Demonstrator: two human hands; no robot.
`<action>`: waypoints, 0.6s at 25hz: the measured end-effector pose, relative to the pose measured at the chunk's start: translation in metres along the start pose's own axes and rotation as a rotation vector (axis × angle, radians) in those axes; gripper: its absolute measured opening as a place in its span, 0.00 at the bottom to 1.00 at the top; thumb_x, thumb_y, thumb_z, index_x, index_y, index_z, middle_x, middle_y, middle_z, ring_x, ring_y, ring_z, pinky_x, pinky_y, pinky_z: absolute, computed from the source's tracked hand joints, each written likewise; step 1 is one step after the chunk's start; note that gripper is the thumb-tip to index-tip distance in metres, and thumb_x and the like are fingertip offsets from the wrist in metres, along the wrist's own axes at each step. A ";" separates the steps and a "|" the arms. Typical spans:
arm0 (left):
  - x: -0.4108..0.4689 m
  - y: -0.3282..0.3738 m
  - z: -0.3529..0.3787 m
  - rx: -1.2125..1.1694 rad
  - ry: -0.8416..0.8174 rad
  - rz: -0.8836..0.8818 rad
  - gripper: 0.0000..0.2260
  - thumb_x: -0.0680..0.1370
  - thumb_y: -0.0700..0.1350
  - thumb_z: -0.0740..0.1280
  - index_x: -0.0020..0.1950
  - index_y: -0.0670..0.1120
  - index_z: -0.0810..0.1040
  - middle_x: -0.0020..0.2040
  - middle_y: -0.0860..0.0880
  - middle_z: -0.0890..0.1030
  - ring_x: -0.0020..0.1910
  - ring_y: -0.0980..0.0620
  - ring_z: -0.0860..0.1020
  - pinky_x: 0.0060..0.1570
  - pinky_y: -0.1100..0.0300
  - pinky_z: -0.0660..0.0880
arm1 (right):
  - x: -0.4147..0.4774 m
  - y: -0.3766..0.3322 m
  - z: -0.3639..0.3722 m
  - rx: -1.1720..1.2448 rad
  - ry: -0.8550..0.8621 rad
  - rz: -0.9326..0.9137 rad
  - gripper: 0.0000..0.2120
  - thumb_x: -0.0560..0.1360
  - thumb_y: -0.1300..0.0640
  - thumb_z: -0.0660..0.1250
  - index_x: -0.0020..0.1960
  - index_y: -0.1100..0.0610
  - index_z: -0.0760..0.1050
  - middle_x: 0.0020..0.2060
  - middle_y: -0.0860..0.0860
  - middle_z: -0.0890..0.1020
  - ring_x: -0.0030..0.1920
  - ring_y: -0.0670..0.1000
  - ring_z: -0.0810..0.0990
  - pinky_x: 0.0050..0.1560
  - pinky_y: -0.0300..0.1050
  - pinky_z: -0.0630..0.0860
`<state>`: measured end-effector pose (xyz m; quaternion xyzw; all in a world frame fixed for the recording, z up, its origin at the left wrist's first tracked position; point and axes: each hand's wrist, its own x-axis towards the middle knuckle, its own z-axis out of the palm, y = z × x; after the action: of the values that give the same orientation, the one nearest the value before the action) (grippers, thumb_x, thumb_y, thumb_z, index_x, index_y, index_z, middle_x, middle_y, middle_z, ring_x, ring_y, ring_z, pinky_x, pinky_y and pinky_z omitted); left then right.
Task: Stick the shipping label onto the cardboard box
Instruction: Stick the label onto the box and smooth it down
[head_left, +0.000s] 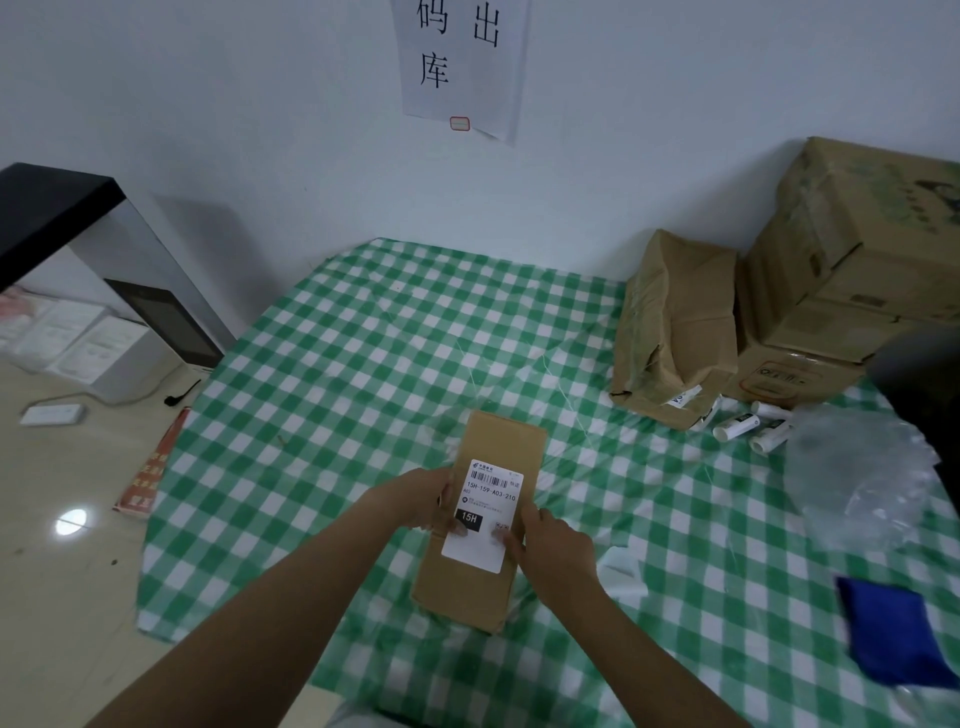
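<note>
A long brown cardboard box (491, 452) lies on the green-and-white checked tablecloth (363, 364) in front of me. A white shipping label (485, 512) with a barcode and black "15H" block lies flat on the box's top face. My left hand (423, 501) holds the box's left edge, its thumb resting on the label's lower left. My right hand (550, 545) is at the box's right side, with fingertips pressing on the label's lower right part.
Crumpled and stacked brown cartons (675, 332) stand at the back right, with several small white tubes (748, 423) beside them. Clear plastic wrap (857, 478) and a blue cloth (893, 634) lie at the right. A black-and-white machine (130, 312) stands left.
</note>
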<state>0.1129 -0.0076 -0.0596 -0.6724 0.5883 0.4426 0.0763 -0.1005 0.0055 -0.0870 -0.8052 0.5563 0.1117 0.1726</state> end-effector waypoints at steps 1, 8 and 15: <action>-0.002 0.002 -0.001 -0.001 -0.015 -0.001 0.20 0.68 0.50 0.78 0.42 0.50 0.65 0.44 0.47 0.80 0.40 0.49 0.78 0.37 0.60 0.73 | -0.003 -0.003 0.002 0.004 -0.010 0.022 0.27 0.80 0.37 0.49 0.70 0.54 0.60 0.55 0.53 0.77 0.52 0.55 0.80 0.46 0.49 0.76; -0.011 0.010 -0.006 0.044 -0.082 0.002 0.35 0.64 0.48 0.81 0.65 0.44 0.67 0.57 0.45 0.80 0.55 0.46 0.79 0.55 0.52 0.78 | -0.019 -0.008 0.015 0.055 -0.022 0.125 0.33 0.77 0.33 0.51 0.70 0.56 0.59 0.59 0.52 0.75 0.53 0.52 0.80 0.47 0.48 0.78; -0.020 0.021 0.008 0.069 0.089 0.039 0.31 0.74 0.56 0.71 0.70 0.45 0.64 0.63 0.46 0.79 0.59 0.45 0.79 0.59 0.49 0.76 | -0.014 -0.011 0.009 0.124 0.073 -0.029 0.40 0.78 0.38 0.55 0.79 0.57 0.40 0.79 0.49 0.43 0.76 0.52 0.56 0.62 0.54 0.74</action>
<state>0.0931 0.0057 -0.0417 -0.6770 0.6190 0.3928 0.0646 -0.0953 0.0244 -0.0884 -0.8045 0.5562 0.0448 0.2033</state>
